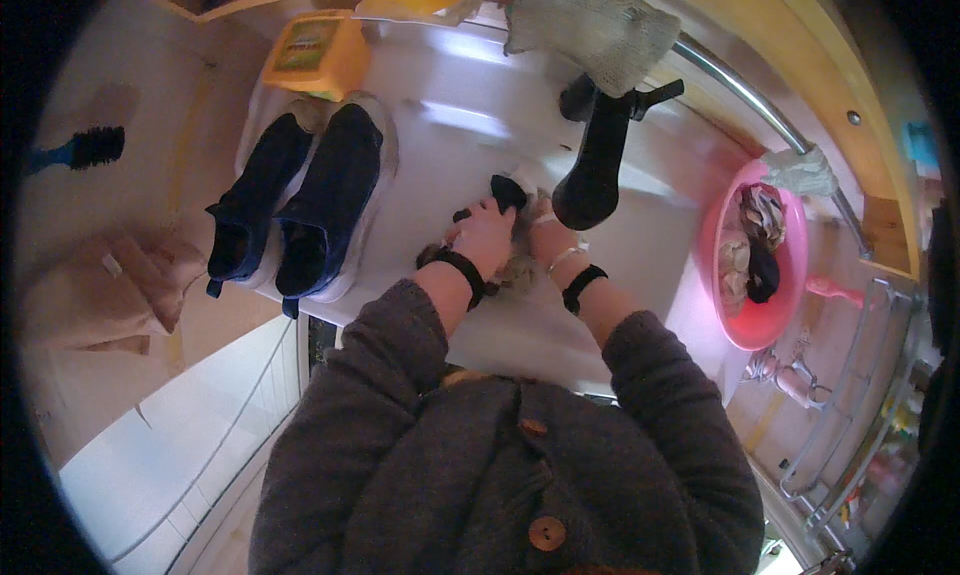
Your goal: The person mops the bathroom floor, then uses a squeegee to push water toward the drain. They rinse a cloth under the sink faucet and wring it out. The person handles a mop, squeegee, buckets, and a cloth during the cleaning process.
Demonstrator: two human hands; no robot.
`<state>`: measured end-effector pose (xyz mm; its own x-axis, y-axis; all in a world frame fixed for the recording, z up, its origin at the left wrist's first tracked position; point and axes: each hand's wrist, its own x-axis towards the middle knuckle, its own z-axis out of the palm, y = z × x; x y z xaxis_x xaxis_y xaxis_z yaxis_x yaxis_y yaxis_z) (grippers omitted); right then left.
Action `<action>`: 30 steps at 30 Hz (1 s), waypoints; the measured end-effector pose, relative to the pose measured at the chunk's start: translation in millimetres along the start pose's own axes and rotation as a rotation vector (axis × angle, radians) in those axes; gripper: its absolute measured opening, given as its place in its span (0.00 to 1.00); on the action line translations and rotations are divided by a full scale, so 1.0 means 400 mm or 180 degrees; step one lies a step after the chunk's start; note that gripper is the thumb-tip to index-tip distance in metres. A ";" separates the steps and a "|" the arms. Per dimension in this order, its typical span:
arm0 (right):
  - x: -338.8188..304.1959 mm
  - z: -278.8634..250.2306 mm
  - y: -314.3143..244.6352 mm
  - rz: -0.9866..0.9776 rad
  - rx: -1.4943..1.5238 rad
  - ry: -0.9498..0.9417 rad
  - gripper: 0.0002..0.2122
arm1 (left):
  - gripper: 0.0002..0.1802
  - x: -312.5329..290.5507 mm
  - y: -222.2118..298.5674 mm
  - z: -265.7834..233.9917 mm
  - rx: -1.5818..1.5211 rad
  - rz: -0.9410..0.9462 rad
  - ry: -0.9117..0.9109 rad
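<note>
Both hands are low in a white sink [430,165], working on a wet bundle of dark and grey-brown cloth [516,275]. My left hand [483,237] has its fingers curled over the cloth, and a black end of it [508,192] sticks out past the fingertips. Close beside it, my right hand [553,239] is closed against the same cloth; its fingers are partly hidden. The cloth's exact kind does not show. A black faucet [597,165] reaches over the sink just beyond my right hand. Each wrist has a black band, and the right one also a thin bracelet.
Two dark blue shoes [335,175] with pale soles stand at the sink's left edge. Behind them is a yellow box [318,55]. A pink basin [712,265] with clothes stands at the right. A knitted cloth [595,30] hangs behind the faucet, near a metal rail [740,87].
</note>
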<state>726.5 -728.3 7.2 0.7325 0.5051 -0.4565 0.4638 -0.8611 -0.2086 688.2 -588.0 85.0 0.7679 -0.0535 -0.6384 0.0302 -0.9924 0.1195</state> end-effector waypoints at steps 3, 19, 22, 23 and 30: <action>0.011 -0.001 -0.001 0.0275 0.1165 0.0440 0.19 | 0.40 0.051 -0.034 -0.006 -0.0384 0.0096 -0.0017; -0.018 -0.081 -0.033 -0.0663 0.0875 0.1481 0.30 | 0.37 0.158 -0.103 0.050 -0.4416 -0.0657 0.0448; 0.068 -0.088 -0.011 -0.0436 0.3984 0.0960 0.25 | 0.37 0.086 -0.106 0.018 -0.3771 -0.1490 0.0193; 0.077 -0.096 0.015 -0.0267 0.3658 0.0851 0.24 | 0.37 0.067 -0.101 0.007 -0.3900 -0.1187 -0.0063; -0.061 -0.186 0.054 -0.1016 0.0675 0.1474 0.29 | 0.38 0.099 -0.079 -0.047 -0.4069 -0.0706 0.1069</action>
<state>755.7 -755.1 78.2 0.7364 0.6727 0.0715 0.6219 -0.6315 -0.4631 729.8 -556.6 70.2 0.7822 0.3068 -0.5423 0.6052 -0.1669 0.7784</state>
